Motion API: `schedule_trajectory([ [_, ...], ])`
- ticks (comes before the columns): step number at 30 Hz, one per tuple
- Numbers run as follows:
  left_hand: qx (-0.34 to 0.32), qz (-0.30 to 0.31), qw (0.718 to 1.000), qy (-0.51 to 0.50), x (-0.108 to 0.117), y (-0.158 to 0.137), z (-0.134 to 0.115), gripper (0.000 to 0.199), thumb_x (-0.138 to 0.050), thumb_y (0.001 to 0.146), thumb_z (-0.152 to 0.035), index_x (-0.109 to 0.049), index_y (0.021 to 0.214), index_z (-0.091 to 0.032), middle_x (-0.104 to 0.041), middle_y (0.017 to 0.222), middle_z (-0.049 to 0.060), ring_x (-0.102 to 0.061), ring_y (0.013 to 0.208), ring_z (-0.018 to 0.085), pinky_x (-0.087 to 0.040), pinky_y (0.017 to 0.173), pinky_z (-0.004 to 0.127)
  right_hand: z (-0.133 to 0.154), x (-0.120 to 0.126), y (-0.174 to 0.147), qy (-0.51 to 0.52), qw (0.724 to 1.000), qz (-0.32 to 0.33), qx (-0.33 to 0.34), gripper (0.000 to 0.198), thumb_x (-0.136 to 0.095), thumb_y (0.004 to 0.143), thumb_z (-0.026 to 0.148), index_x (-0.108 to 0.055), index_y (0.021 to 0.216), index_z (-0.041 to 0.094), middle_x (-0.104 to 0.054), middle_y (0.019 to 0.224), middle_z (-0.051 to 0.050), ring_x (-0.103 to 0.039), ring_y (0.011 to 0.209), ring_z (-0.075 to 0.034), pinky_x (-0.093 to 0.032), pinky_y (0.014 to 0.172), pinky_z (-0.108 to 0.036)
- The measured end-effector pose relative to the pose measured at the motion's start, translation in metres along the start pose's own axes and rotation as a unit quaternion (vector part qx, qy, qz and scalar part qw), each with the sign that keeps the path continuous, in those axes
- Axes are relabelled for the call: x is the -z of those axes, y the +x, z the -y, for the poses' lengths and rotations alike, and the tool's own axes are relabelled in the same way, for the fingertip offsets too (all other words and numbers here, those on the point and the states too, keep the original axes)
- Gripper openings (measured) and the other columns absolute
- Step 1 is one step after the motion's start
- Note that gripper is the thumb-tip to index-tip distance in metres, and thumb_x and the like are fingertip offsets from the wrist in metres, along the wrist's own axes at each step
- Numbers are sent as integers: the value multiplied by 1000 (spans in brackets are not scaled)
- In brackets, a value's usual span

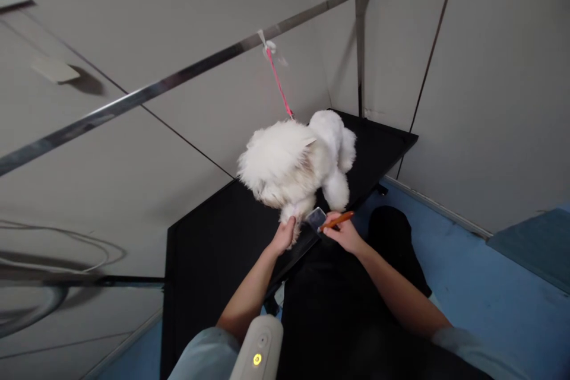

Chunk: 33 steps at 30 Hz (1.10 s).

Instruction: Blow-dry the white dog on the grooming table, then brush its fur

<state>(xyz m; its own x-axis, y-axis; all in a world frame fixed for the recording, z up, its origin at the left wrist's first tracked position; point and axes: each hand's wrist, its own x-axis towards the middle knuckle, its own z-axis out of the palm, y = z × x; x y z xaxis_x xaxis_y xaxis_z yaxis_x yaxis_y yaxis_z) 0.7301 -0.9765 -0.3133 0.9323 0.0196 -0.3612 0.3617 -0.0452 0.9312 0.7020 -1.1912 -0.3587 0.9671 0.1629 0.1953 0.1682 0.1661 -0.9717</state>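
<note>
A fluffy white dog (285, 160) stands on a black grooming table (209, 249), its head lowered and turned toward the left. My left hand (284, 236) is closed around the dog's front leg (295, 209), thumb on top. In my right hand (342, 234) is a slicker brush (316, 218) with an orange-brown handle; its flat head lies just beside the held leg. Whether the bristles touch the fur, I cannot tell. A pink lead (279, 84) runs from the dog's neck up to a metal bar.
The metal bar (187, 76) crosses above the table and meets an upright post (360, 53) at the far corner. A pale device with a lit yellow button (258, 347) juts in at the bottom. Grey walls stand behind; the floor (463, 285) is blue. Cables (57, 237) hang at left.
</note>
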Motion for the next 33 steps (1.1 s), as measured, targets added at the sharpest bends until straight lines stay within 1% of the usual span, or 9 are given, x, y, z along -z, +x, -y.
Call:
schedule_trajectory([
  [3, 34, -19, 999, -15, -1, -11, -9, 33, -64, 92, -48, -67, 86, -15, -63, 58, 1, -55, 48, 14, -37, 45, 22, 17, 4, 33, -55, 993, -2, 108, 9, -76, 78, 27, -70, 81, 21, -65, 97, -5, -67, 95, -22, -54, 94, -41],
  [6, 129, 33, 990, -47, 6, -16, -14, 46, -51, 98, -55, -58, 73, -17, -49, 46, -2, -35, 33, 8, -25, 37, 21, 32, -1, 46, -89, 981, -61, 163, 3, -72, 83, 25, -72, 82, 22, -65, 104, -7, -67, 98, -22, -56, 96, -42],
  [8, 159, 67, 983, -67, 13, -16, -13, 53, -47, 98, -60, -53, 67, -18, -45, 45, -3, -28, 31, 6, -21, 35, 19, 37, -5, 44, -104, 978, -36, 177, 3, -73, 84, 24, -72, 82, 23, -66, 106, -7, -68, 99, -22, -57, 96, -42],
  [11, 184, 123, 972, -84, 23, -15, -8, 61, -46, 97, -66, -48, 59, -19, -38, 42, -4, -24, 32, 5, -19, 34, 18, 39, -9, 38, -110, 978, 39, 175, 3, -75, 83, 23, -74, 81, 23, -67, 103, -6, -70, 95, -21, -59, 92, -39],
  [15, 183, 172, 962, -108, 30, -15, -2, 64, -48, 96, -67, -44, 53, -19, -29, 40, -6, -21, 33, 5, -19, 35, 18, 41, -12, 34, -102, 977, -31, 182, 5, -71, 86, 23, -75, 83, 24, -67, 106, -7, -69, 96, -20, -59, 93, -38],
  [18, 180, 181, 960, -114, 33, -17, -1, 63, -48, 97, -64, -45, 53, -18, -28, 40, -6, -20, 33, 5, -19, 36, 18, 43, -15, 33, -98, 976, 37, 190, 4, -73, 84, 23, -75, 82, 24, -68, 100, -5, -70, 90, -19, -60, 89, -37],
  [21, 183, 181, 958, -129, 35, -19, 0, 62, -49, 97, -63, -44, 54, -19, -30, 41, -6, -20, 33, 5, -20, 36, 18, 45, -18, 31, -102, 977, -17, 188, 7, -70, 87, 23, -75, 83, 24, -67, 100, -6, -69, 90, -20, -60, 88, -37],
  [25, 191, 189, 954, -136, 37, -19, 5, 62, -52, 95, -65, -43, 55, -19, -31, 41, -6, -19, 33, 5, -19, 36, 19, 47, -21, 27, -107, 978, 44, 176, 3, -74, 84, 23, -74, 81, 24, -67, 92, -4, -69, 87, -20, -60, 88, -37],
  [33, 185, 194, 953, -141, 33, -25, 6, 64, -55, 93, -67, -46, 53, -18, -31, 41, -6, -22, 32, 5, -18, 36, 18, 50, -23, 24, -106, 979, 42, 167, 5, -73, 85, 22, -74, 80, 24, -69, 91, -5, -68, 87, -20, -59, 89, -39],
])
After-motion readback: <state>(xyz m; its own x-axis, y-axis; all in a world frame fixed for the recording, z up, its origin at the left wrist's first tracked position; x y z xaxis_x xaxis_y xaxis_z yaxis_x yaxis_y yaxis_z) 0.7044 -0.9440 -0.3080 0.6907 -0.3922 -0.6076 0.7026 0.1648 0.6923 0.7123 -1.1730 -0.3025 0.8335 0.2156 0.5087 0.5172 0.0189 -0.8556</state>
